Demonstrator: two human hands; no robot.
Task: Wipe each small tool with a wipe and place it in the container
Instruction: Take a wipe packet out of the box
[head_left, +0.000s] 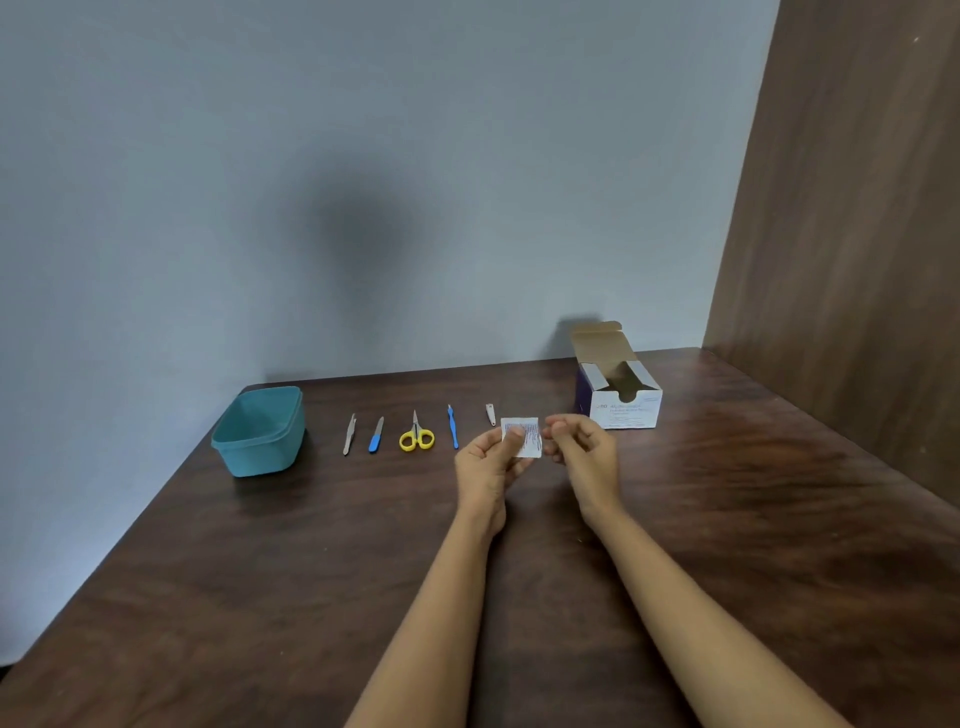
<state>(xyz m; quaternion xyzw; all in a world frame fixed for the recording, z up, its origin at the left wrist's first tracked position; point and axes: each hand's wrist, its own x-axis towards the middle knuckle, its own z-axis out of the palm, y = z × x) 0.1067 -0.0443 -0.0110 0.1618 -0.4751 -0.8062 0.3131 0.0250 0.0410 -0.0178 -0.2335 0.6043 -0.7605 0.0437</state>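
Pinching flat square wipe packet (523, 439) w/ both: L hand (488, 462) fingers on one edge, R hand (584, 451) fingers opp. Print too blurry to read.

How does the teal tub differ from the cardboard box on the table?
The teal tub is rounded and lidless; the cardboard box is white and purple, square-edged, with its flap raised. The tub stands left of the scissors, the box to their right. Both are open on top and rest on the table.

Forearms extended, left hand (491, 460) pinching wipe packet (530, 440), right hand (584, 451) seemingly too
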